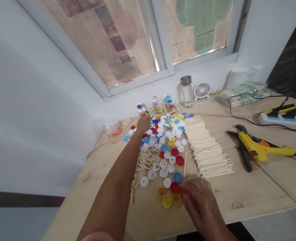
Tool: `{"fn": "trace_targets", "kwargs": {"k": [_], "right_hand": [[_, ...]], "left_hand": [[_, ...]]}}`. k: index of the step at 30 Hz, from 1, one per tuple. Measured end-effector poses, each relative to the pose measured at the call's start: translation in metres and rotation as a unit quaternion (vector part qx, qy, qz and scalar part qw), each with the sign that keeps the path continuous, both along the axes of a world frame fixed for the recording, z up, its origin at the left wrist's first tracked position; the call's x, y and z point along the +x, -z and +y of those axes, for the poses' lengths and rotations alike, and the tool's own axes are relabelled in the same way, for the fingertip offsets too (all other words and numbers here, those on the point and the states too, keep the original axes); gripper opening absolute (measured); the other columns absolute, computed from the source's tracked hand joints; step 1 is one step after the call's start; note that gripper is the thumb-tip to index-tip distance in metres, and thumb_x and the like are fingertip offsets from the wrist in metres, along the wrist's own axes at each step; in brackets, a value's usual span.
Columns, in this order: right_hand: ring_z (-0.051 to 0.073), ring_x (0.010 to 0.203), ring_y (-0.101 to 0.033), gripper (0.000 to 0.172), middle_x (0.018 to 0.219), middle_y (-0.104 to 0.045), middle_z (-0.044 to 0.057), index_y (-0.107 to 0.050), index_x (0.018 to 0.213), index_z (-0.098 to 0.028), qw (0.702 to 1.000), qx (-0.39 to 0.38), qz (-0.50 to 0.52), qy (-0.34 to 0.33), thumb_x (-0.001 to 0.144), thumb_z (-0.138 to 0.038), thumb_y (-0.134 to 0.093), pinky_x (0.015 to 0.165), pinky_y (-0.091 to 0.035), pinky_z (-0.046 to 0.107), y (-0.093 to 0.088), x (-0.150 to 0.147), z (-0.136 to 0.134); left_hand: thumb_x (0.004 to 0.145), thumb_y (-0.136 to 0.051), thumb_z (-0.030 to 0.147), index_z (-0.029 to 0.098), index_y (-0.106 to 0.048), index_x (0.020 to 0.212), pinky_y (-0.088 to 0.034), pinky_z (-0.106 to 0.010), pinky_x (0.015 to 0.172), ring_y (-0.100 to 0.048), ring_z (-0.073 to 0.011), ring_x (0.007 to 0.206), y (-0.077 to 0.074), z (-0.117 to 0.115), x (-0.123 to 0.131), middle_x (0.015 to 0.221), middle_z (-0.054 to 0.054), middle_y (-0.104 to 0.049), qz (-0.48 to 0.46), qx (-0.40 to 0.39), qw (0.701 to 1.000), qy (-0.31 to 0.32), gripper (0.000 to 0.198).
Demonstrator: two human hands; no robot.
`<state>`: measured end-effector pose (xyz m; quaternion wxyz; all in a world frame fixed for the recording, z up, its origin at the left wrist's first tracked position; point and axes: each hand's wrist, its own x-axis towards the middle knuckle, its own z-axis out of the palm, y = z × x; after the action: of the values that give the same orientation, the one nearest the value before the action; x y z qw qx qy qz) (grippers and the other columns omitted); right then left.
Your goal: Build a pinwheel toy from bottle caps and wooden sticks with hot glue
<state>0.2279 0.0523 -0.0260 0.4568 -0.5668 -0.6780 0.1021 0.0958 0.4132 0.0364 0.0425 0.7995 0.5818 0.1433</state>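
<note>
- Left hand (143,124) on the cap pile (163,132), far side of desk (240,195); fingers curled down, grip cannot be told.
- Right hand (200,201) near front edge, fingers loose, tips touching red cap (175,186) beside yellow caps (167,201).
- Judgement: keep left forearm above loose sticks (144,164); slide caps singly.

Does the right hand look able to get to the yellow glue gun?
Likely yes: only bare table lies between the right hand and the glue gun, and nothing is stacked over it.
</note>
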Motion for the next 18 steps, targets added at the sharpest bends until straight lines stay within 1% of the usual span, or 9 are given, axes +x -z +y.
{"fn": "trace_targets", "kwargs": {"k": [3,5,9,12,18], "right_hand": [[0.02,0.087,-0.062,0.026,0.096,-0.067,0.005,-0.058,0.112,-0.024,1.0,-0.007,0.001,0.0,0.087,-0.016,-0.052,0.078,-0.047,0.036,-0.002,0.0,0.0],[0.02,0.087,-0.062,0.029,0.097,-0.067,0.004,-0.057,0.114,-0.024,1.0,-0.01,0.004,0.0,0.087,-0.015,-0.053,0.078,-0.046,0.036,-0.003,0.001,0.0],[0.02,0.088,-0.061,0.029,0.098,-0.067,0.005,-0.057,0.114,-0.024,1.0,-0.014,0.006,-0.011,0.086,-0.015,-0.054,0.079,-0.045,0.037,-0.003,0.001,0.0],[0.02,0.089,-0.06,0.028,0.098,-0.066,0.006,-0.056,0.114,-0.023,1.0,-0.012,0.006,-0.015,0.087,-0.015,-0.053,0.079,-0.044,0.037,-0.003,0.002,0.0],[0.021,0.088,-0.061,0.027,0.098,-0.067,0.006,-0.058,0.112,-0.023,1.0,-0.012,0.012,-0.017,0.086,-0.016,-0.053,0.08,-0.045,0.038,-0.002,0.003,0.0]], "left_hand": [[0.076,-0.058,0.023,0.021,-0.068,0.103,-0.047,-0.028,0.083,-0.063,-0.0226,0.098,0.004,0.0,0.002,0.103,-0.005,-0.071,0.009,-0.02,1.0,-0.006,0.029],[0.073,-0.061,0.025,0.022,-0.069,0.1,-0.047,-0.028,0.082,-0.063,-0.0227,0.096,0.007,0.0,0.003,0.101,-0.005,-0.071,0.013,-0.034,0.999,-0.009,0.029],[0.069,-0.062,0.016,0.021,-0.069,0.096,-0.046,-0.028,0.084,-0.062,-0.0228,0.098,0.011,0.001,0.008,0.102,-0.005,-0.07,0.012,-0.059,0.998,-0.014,0.029],[0.064,-0.061,0.008,0.02,-0.07,0.092,-0.045,-0.028,0.084,-0.061,-0.0224,0.098,0.011,0.0,0.011,0.101,-0.005,-0.07,-0.004,-0.072,0.997,-0.016,0.032],[0.059,-0.065,0.006,0.02,-0.07,0.085,-0.046,-0.027,0.082,-0.062,-0.02,0.091,0.009,-0.001,0.009,0.088,-0.001,-0.071,-0.083,-0.087,0.992,-0.031,0.029]]}}
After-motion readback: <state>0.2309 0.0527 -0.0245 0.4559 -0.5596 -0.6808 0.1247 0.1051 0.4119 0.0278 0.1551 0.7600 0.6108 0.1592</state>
